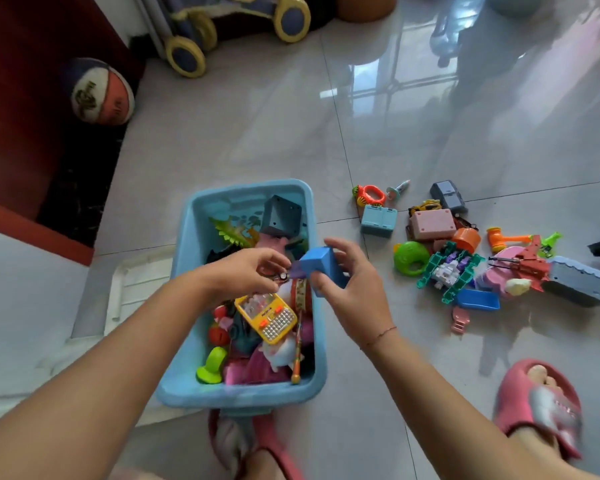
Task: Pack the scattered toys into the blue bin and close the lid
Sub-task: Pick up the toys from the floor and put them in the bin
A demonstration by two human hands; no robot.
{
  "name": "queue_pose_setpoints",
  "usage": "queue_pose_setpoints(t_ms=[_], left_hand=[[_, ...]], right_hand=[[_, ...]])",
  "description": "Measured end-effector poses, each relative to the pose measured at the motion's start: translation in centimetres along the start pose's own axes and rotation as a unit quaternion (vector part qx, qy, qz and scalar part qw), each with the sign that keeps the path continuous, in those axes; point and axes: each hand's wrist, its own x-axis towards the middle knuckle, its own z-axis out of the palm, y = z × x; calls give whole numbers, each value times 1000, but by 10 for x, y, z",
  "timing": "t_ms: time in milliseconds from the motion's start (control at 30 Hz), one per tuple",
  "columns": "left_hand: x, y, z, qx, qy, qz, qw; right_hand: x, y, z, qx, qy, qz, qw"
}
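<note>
The blue bin (184,258) stands on the tiled floor in front of me, open and holding several toys, among them a yellow toy phone (267,315) and a green dinosaur (234,232). Above the bin's right rim my right hand (347,282) grips a blue block (321,268). My left hand (246,271) pinches a small dark toy (281,276) right beside the block. More scattered toys (465,251) lie on the floor to the right of the bin. A white lid (132,282) lies flat on the floor at the bin's left.
A basketball (101,91) sits by a red cabinet (32,98) at the back left. A toy stroller (222,26) stands at the back. My feet in pink slippers (541,407) are on the floor below and right of the bin.
</note>
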Motion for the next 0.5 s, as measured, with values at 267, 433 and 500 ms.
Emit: queue_pose_setpoints(t_ms=[267, 433, 500], left_hand=[[-10, -65, -15, 101, -79, -158, 979], [19, -53, -31, 293, 150, -187, 926], [29, -30, -24, 277, 218, -141, 925]], right_hand=[[-15, 10, 38, -108, -191, 24, 975], [2, 44, -5, -107, -47, 61, 991], [11, 60, -32, -86, 19, 81, 993]])
